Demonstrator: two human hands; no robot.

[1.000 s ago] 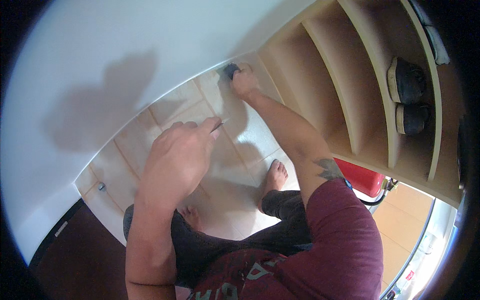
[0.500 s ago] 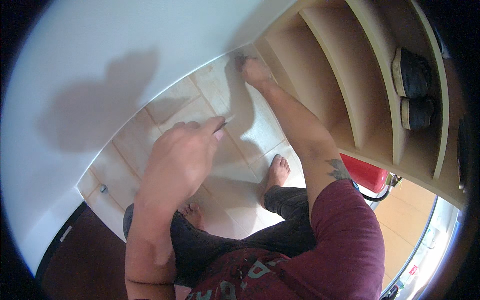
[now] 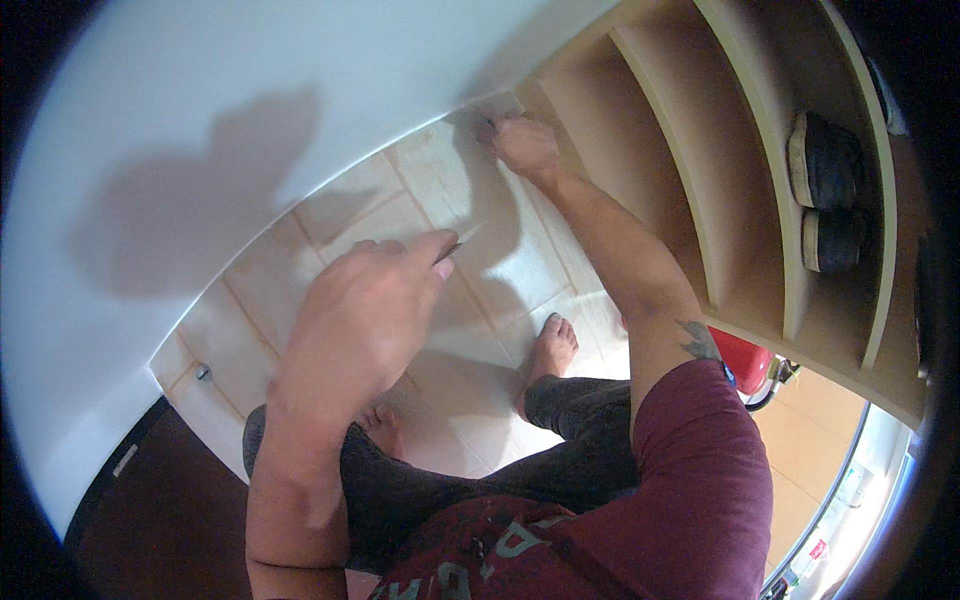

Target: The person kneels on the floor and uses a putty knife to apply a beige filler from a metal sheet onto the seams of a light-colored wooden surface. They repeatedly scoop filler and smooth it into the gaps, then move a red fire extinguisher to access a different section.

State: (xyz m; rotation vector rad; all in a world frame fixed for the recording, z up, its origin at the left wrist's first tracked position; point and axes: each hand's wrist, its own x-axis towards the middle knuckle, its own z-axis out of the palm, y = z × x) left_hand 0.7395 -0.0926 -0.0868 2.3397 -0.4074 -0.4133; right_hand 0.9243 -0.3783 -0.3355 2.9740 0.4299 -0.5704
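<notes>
My left hand hovers over the floor in the middle of the view. Its thumb and forefinger pinch a thin dark sliver-like thing, whose kind I cannot make out. Reaching far ahead, my right hand is closed low down, where the white wall meets the wooden shelf unit. Something small and dark shows at its fingertips, mostly hidden by the fingers and shadow.
Dark shoes with pale soles sit on a shelf at the right. Below the shelves stands a red fire extinguisher. A small metal doorstop-like knob is on the tiled floor. A dark brown mat lies at lower left.
My right hand and forearm have shifted slightly to the right, the elbow moving outward. The left hand keeps its pinch and has barely moved. The view has tilted a little.
</notes>
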